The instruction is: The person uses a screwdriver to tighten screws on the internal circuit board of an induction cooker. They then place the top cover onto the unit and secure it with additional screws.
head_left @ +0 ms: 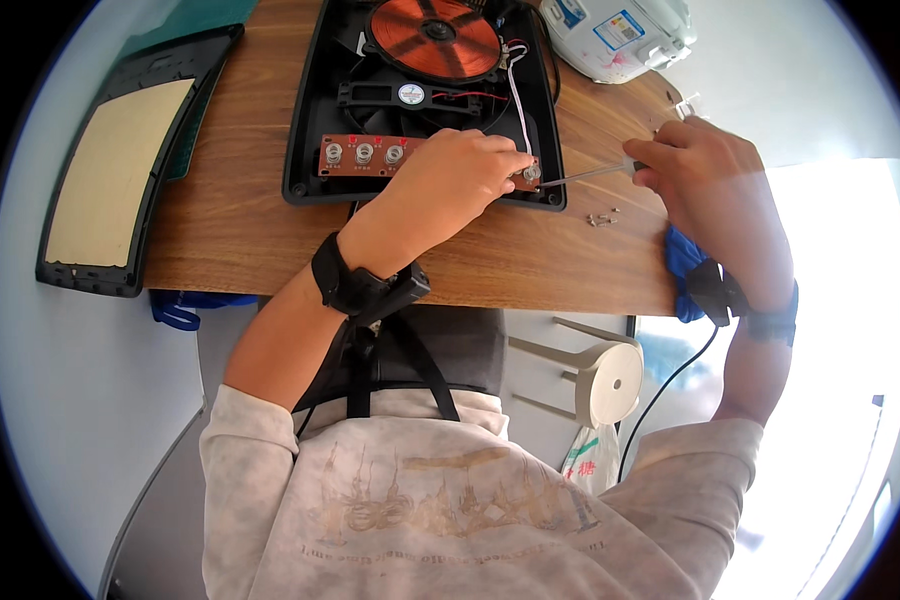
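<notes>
The opened black housing of an induction cooker (302,150) lies on the table. In it are a round copper coil (470,50), a fan (375,97) and a long brown circuit board (350,172) with several coil springs. My left hand (450,170) covers the board's middle, its curled fingers gripping near the right end. My right hand (705,165) is closed around a screwdriver (590,176) held at a low slant. The tip meets the board's right end, by the housing's front right corner; whether a screw sits under it I cannot tell.
Several small screws (603,217) lie on the wooden table (230,235) right of the housing. A black panel with a cream face (115,180) rests at the left edge. A white appliance (620,40) stands back right, blue cloth (682,262) below my right wrist. A stool (610,385) is below.
</notes>
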`<action>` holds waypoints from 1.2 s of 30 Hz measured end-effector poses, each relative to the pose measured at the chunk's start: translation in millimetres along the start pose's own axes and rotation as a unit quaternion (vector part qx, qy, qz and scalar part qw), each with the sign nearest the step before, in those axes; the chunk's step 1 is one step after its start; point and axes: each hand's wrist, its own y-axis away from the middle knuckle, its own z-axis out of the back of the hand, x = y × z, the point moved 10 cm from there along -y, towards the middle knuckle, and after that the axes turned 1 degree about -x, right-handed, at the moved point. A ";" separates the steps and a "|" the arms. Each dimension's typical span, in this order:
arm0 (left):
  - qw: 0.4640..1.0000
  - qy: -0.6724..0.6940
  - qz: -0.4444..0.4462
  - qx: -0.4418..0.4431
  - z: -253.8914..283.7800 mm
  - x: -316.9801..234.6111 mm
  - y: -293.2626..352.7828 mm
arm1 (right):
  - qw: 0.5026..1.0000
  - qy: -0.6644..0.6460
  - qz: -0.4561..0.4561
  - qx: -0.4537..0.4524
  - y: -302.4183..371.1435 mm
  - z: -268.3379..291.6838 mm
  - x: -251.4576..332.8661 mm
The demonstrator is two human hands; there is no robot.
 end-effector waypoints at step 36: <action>0.999 -0.014 -0.024 0.020 -3.6 2.3 -5.0 | 0.985 -0.148 -0.075 -0.038 33.4 -6.8 -18.5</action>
